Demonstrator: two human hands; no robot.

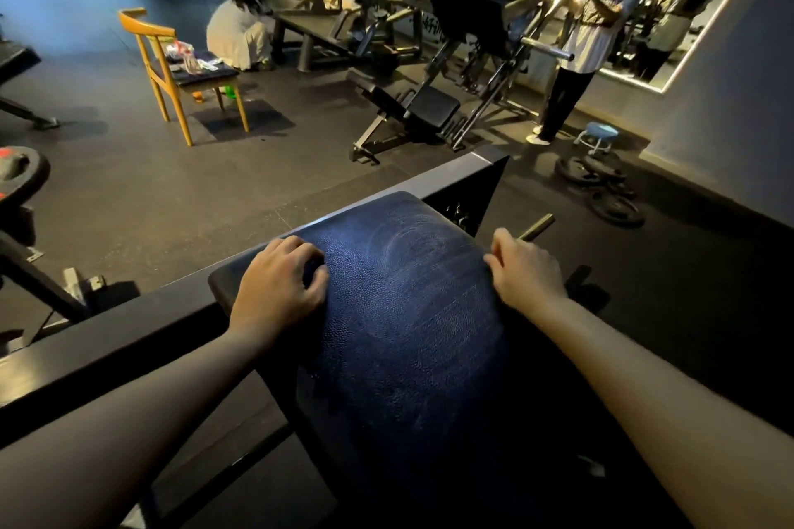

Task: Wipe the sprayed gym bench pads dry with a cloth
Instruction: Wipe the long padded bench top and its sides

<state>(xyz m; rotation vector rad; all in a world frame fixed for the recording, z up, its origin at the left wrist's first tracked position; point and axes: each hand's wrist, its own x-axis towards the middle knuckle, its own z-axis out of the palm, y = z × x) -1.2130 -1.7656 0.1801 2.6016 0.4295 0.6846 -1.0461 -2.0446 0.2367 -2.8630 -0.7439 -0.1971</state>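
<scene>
Dark rubber floor (150,193) lay under dim light. A yellow wooden chair (148,25) stood left of black weight machines (434,107). A light-edged mirror (670,34) hung on the grey wall (739,99), with weight plates (616,206) on the floor below.

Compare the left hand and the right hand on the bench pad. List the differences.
Place: the left hand lies on top of the pad near its left side, while the right hand sits at the pad's right edge.
Grip: the left hand's fingers curl over a dark wad, apparently the cloth, while the right hand grips the pad's edge and holds no cloth.
Shared: both are bare, palm down and touching the pad.
</scene>
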